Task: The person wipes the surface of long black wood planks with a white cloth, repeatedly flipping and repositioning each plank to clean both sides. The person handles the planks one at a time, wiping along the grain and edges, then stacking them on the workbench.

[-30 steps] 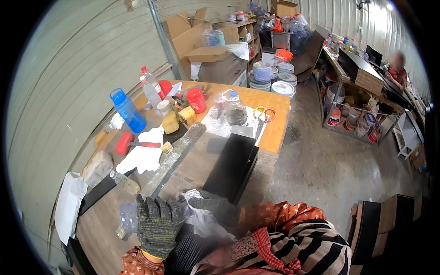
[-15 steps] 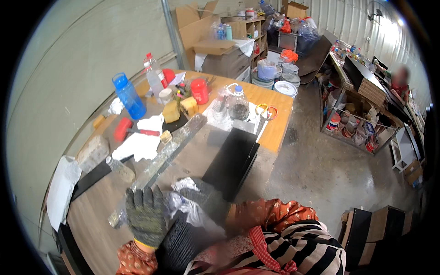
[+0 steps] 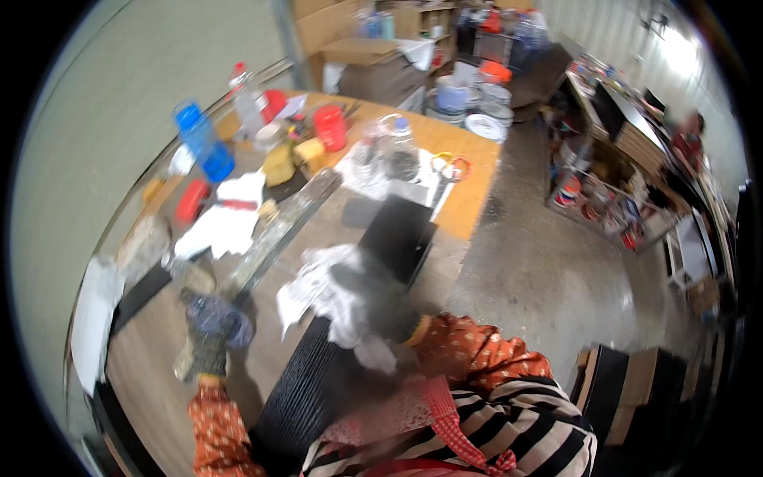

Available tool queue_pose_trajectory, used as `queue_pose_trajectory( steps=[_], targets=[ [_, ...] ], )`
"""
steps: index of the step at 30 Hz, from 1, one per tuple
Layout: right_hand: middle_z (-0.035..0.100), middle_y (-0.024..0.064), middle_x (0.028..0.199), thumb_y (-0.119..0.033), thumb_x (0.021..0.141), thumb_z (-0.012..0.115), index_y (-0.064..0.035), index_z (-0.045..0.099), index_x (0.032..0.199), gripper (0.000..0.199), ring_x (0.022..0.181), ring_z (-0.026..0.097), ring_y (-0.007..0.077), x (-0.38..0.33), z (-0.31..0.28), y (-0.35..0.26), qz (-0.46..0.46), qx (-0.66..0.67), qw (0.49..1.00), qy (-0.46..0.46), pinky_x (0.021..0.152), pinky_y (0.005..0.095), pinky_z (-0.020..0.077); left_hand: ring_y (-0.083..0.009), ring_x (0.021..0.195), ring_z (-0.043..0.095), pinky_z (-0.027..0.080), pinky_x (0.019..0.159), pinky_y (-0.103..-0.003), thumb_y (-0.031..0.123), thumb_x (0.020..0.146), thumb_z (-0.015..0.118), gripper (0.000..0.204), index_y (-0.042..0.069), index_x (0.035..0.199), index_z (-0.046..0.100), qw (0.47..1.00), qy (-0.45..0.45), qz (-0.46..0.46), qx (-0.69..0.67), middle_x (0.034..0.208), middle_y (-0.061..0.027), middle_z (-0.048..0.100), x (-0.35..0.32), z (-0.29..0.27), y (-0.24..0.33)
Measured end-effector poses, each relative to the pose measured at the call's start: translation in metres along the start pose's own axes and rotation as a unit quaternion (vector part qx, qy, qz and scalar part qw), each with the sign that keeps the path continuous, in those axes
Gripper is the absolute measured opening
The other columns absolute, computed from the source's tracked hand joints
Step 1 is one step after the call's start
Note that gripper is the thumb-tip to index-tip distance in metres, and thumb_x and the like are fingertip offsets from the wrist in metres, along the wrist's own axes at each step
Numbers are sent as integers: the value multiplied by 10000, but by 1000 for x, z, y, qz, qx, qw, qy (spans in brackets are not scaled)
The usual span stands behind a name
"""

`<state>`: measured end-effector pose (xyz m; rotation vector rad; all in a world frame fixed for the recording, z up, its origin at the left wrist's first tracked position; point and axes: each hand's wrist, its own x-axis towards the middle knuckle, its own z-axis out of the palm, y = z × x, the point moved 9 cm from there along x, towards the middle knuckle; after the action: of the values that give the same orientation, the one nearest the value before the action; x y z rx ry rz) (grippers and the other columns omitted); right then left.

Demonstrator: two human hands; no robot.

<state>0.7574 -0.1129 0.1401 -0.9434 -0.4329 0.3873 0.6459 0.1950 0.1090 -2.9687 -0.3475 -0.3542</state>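
My left hand (image 3: pixel 208 338), in a dark grey knitted glove, is at the left over the brown tabletop (image 3: pixel 151 350). It is closed round a crumpled-looking, see-through plastic thing (image 3: pixel 230 314), too blurred to name surely. My right hand (image 3: pixel 389 306), gloved too and smeared by motion, grips a bunched white cloth (image 3: pixel 318 278). The cloth hangs over the upper end of a black ridged panel (image 3: pixel 298 389) that lies close to my body. Just past the right hand lies a smooth black board (image 3: pixel 397 230).
A long stained strip (image 3: pixel 278 234) crosses the table. Beyond it are a blue bottle (image 3: pixel 205 143), a red-headed mallet (image 3: pixel 192 200), yellow sponges (image 3: pixel 278 165), a red tin (image 3: pixel 330 127), scissors (image 3: pixel 451 167) and a clear jug (image 3: pixel 401 151). Paint buckets (image 3: pixel 485 127) stand on the floor; a person (image 3: pixel 687 143) is far right.
My left hand has moved left from beside the cloth and closed round the see-through plastic thing. My right hand has carried the white cloth up the black panel, spreading more of it into view.
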Motion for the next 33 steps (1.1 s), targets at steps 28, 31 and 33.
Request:
queue_pose_trajectory(
  steps=[28, 31, 33],
  targets=[
    [553, 163, 1350, -371, 922, 587, -125, 535, 1367, 511, 1267, 526, 311, -69, 93, 43, -359, -694, 408, -472, 1051, 481, 412, -407, 1268, 485, 316, 1124, -556, 528, 507, 847, 1164, 56, 1468, 389, 972, -70, -140, -174, 1382, -199, 509, -215, -102, 100],
    [568, 192, 1313, -300, 903, 628, -69, 545, 1334, 497, 1195, 541, 385, -14, 53, 17, -244, -733, 506, -385, 999, 485, 428, -408, 1260, 489, 326, 1121, -548, 513, 500, 851, 1153, 84, 1468, 397, 970, -76, -153, -172, 1373, -195, 515, -216, -100, 101],
    [570, 195, 1316, -270, 900, 625, -24, 545, 1321, 493, 1221, 540, 375, -24, 74, 22, -190, -733, 516, -400, 1023, 479, 430, -409, 1255, 491, 333, 1118, -541, 502, 492, 854, 1145, 101, 1466, 404, 969, -92, -151, -171, 1368, -191, 519, -208, -103, 104]
  ],
)
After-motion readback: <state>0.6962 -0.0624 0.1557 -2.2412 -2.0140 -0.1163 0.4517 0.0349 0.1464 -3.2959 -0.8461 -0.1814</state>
